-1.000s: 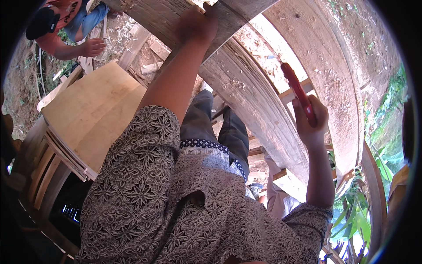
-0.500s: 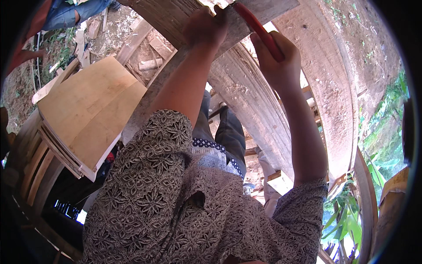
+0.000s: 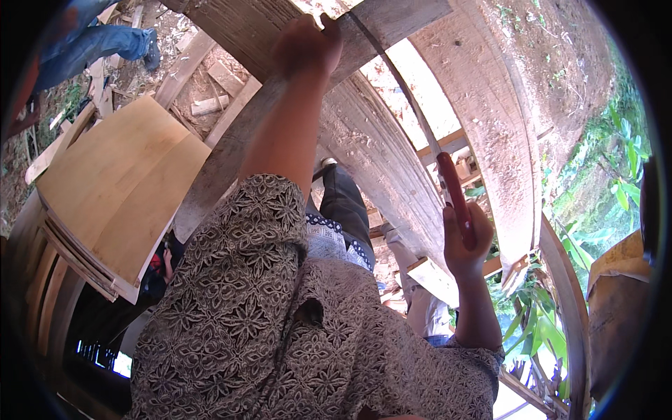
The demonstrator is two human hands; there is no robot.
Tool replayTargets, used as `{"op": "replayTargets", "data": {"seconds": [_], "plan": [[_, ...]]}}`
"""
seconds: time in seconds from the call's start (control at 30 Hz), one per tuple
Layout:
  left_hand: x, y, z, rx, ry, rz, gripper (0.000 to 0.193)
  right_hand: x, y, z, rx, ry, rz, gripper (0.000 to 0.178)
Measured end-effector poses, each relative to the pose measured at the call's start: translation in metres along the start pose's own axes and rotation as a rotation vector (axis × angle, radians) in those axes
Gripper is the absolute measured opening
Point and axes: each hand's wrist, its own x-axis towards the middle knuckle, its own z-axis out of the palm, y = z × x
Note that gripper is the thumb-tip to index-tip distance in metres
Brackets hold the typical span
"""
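Note:
My right hand is closed around the red handle of a handsaw, out to the right of my body. Its long, narrow blade slants up and left, the far end meeting the edge of a wooden board at the top of the view. On that board, just left of the blade, my left hand presses down with its fingers curled over the wood. The fingertips are partly hidden, and the hand is slightly blurred.
Wide rough planks run down the right side. Stacked plywood sheets lie at left, with wood offcuts on the ground beyond. Another person's leg in blue jeans is at upper left. Green plants grow at right.
My right hand has pulled the saw back toward my body, baring much more of the blade. My left hand stays on the board. The view has shifted slightly, and the other person's leg shows more.

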Motion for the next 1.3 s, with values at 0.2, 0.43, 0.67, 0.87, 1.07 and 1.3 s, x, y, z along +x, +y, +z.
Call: {"op": "replayTargets", "data": {"seconds": [0.2,0.43,0.67,0.87,1.07,1.3], "plan": [[-0.003,0.005,-0.009,-0.004,-0.064,-0.031,0.048,0.092,-0.029,0.05,-0.021,0.044,-0.182,0.038],[-0.003,0.007,-0.002,-0.082,-0.029,-0.023,0.048,0.191,-0.058,0.103,0.047,0.085,-0.317,0.033],[-0.003,0.007,-0.008,-0.052,-0.012,-0.046,0.049,0.07,-0.02,0.03,-0.001,0.049,-0.102,0.04],[-0.001,0.006,0.0,-0.021,0.011,-0.014,0.05,-0.002,-0.046,-0.038,-0.177,-0.049,0.064,0.027],[0.0,0.005,-0.005,0.01,-0.054,-0.009,0.048,0.095,-0.066,0.025,-0.094,-0.038,-0.06,0.03],[0.002,0.007,-0.005,0.049,-0.065,0.017,0.045,0.184,-0.1,0.086,-0.093,0.008,-0.216,0.029]]}}
